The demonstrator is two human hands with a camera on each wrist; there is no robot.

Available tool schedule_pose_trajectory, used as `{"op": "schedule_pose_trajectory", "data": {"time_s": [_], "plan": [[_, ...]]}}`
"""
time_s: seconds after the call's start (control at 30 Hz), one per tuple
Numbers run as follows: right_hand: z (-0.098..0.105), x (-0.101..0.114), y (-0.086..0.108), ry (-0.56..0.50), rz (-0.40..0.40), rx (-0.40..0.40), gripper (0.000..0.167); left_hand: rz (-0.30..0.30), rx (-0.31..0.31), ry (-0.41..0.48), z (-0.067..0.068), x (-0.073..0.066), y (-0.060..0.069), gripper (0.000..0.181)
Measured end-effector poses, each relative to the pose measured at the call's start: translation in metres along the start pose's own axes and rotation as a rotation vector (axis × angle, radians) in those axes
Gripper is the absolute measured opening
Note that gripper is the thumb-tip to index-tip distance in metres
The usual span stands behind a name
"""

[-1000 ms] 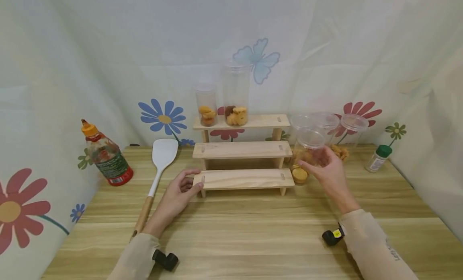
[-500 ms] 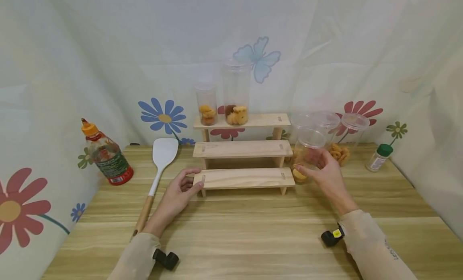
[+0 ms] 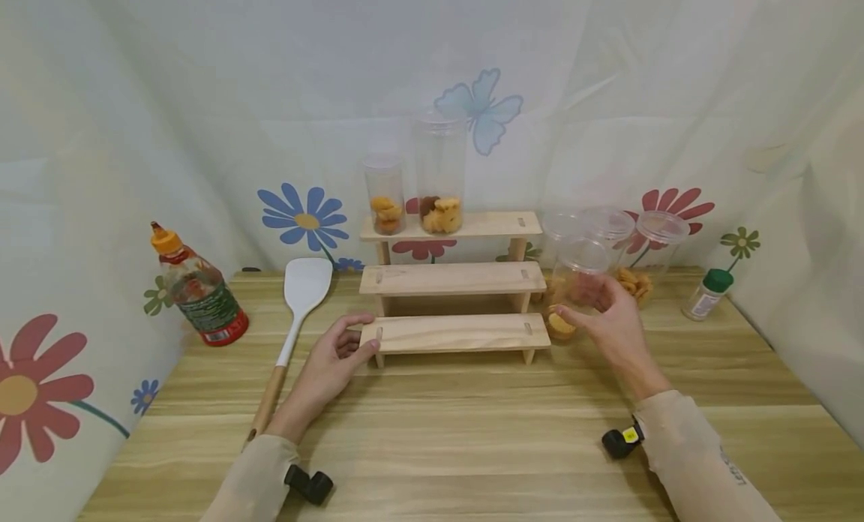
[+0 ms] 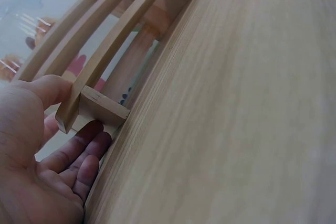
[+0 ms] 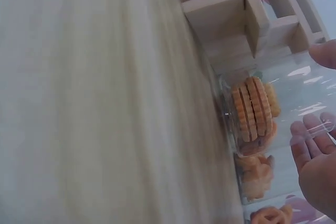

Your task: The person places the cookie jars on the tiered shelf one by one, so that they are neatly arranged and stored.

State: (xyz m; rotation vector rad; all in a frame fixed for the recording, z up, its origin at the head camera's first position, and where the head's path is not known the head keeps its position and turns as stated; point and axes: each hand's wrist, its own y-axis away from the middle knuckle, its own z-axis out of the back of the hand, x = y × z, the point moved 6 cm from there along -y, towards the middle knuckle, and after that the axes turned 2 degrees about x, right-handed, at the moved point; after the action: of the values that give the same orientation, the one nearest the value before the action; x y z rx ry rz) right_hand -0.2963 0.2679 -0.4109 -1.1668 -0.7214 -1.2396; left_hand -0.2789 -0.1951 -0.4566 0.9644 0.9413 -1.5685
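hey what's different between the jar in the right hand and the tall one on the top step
The right hand grips the held jar; neither hand touches the tall jar. The held jar is beside the wooden rack; the tall jar stands on its top step. The held jar shows sandwich cookies, the tall jar brown and golden cookies. Both are clear.

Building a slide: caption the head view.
Left hand on the rack, right hand holding a jar of cookies beside it.
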Motion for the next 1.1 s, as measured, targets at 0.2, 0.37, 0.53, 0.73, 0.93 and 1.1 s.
{"op": "schedule_pose_trajectory", "data": {"time_s": [0.2,0.37,0.53,0.73,0.93,1.1], "plan": [[0.014,0.013,-0.002,0.017,0.026,-0.023,0.066,-0.002,0.001,0.003,0.001,0.000,0.000,0.047],[0.024,0.029,-0.003,0.055,0.062,-0.032,0.064,-0.003,-0.002,-0.004,0.003,0.000,0.001,0.047],[0.032,0.041,-0.001,0.084,0.085,-0.044,0.066,-0.008,-0.001,0.004,0.002,0.000,0.000,0.047],[0.035,0.060,-0.005,0.066,0.086,-0.019,0.071,0.000,0.006,0.003,0.000,0.000,0.001,0.048],[0.034,0.089,-0.016,0.066,0.090,0.008,0.074,0.002,0.006,0.007,0.001,-0.001,0.001,0.048],[0.029,0.113,-0.027,0.072,0.100,0.038,0.075,0.007,0.008,0.002,0.000,0.000,0.001,0.048]]}}
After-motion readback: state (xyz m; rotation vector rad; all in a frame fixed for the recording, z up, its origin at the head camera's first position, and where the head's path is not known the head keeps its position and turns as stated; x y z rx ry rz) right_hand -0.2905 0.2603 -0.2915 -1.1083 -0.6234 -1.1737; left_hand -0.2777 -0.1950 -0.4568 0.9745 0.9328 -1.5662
